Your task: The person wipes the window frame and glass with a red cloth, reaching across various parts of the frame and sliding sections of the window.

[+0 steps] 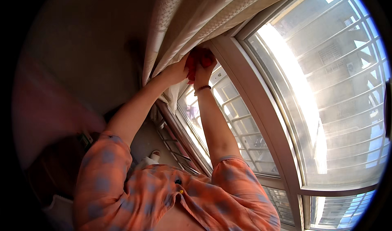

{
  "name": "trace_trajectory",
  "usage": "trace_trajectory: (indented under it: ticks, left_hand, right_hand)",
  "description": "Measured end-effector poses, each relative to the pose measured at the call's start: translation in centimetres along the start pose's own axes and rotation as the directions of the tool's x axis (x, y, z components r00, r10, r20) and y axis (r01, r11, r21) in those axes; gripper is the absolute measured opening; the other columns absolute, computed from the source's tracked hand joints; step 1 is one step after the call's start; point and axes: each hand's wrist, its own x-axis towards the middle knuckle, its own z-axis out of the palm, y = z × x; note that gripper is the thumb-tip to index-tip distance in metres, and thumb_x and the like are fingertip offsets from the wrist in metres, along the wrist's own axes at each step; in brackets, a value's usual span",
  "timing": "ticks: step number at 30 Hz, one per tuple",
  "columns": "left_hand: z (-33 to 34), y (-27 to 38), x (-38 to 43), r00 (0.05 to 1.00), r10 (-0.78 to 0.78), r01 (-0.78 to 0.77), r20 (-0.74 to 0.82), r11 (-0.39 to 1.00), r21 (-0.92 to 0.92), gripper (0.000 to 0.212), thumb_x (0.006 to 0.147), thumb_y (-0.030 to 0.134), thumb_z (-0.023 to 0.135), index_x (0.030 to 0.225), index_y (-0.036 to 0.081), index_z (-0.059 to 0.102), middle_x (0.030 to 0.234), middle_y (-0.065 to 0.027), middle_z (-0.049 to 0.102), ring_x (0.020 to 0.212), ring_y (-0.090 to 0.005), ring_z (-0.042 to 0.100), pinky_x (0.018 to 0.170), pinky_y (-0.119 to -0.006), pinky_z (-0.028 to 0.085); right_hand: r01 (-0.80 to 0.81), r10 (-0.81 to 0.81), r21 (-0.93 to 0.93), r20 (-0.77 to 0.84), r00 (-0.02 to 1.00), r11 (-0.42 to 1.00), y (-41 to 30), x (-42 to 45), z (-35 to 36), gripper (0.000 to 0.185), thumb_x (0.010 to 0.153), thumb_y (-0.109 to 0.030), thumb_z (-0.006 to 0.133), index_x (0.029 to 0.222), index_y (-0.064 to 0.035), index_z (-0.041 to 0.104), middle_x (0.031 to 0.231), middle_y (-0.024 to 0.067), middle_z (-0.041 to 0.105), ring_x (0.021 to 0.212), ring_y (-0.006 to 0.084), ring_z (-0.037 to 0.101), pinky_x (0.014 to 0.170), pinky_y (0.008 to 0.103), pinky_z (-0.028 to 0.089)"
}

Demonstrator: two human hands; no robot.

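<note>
A crumpled red cloth [192,66] is bunched between my two hands, both stretched out in front of me. My left hand [180,71] grips it from the left, its fingers mostly hidden by the cloth and shadow. On the other side my right hand [204,71] clasps the same cloth, with a dark beaded bracelet [202,89] on the wrist. The hands are beside the light window frame [242,74], near its upper part. Cream patterned curtain [177,41] folds hang close against my left hand and forearm.
A large glass pane [306,87] with bars outside fills the right side. Below my arms runs a metal railing [177,129]. The floor [147,145] and a foot in a sandal [155,155] show far below. The left side is dark and blurred.
</note>
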Motion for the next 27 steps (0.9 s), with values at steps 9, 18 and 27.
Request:
trace_trajectory:
  ticks: [9,18,27]
  left_hand:
    - [0.9,1.1,0.0,0.998,0.054,-0.054,-0.039,0.999,-0.003,0.070,0.085,0.013,0.057,0.148,0.015,0.025,0.110,-0.0270,0.062,0.100,-0.0408,0.061,0.087,-0.045,0.049]
    - [14.1,6.1,-2.9,0.893,-0.078,0.371,0.444,0.686,-0.626,0.052,0.091,0.032,0.061,0.135,0.009,0.044,0.115,-0.0097,0.061,0.104,-0.0217,0.060,0.061,-0.033,0.058]
    - [26.0,17.0,-11.3,0.943,0.273,0.027,0.189,0.505,-0.863,0.032,0.083,0.015,0.069,0.106,0.001,0.050,0.104,-0.0107,0.054,0.094,-0.0193,0.055,0.078,-0.033,0.049]
  right_hand:
    - [-0.121,0.112,-0.136,-0.066,0.991,0.983,5.6,-3.9,-8.6,0.044,0.081,0.011,0.054,0.120,-0.0098,0.057,0.110,0.0095,0.064,0.100,0.0228,0.063,0.085,0.0357,0.055]
    - [0.026,0.038,0.325,-0.191,0.981,0.945,-6.2,-11.4,-17.9,0.032,0.091,0.001,0.044,0.119,-0.0021,0.057,0.114,0.0100,0.063,0.106,0.0216,0.060,0.086,0.0294,0.050]
    - [0.256,0.178,0.629,-0.541,0.822,0.734,-14.8,-19.8,-28.8,0.020,0.088,-0.003,0.054,0.106,-0.0058,0.061,0.094,0.0029,0.063,0.085,0.0126,0.058,0.072,0.0259,0.048]
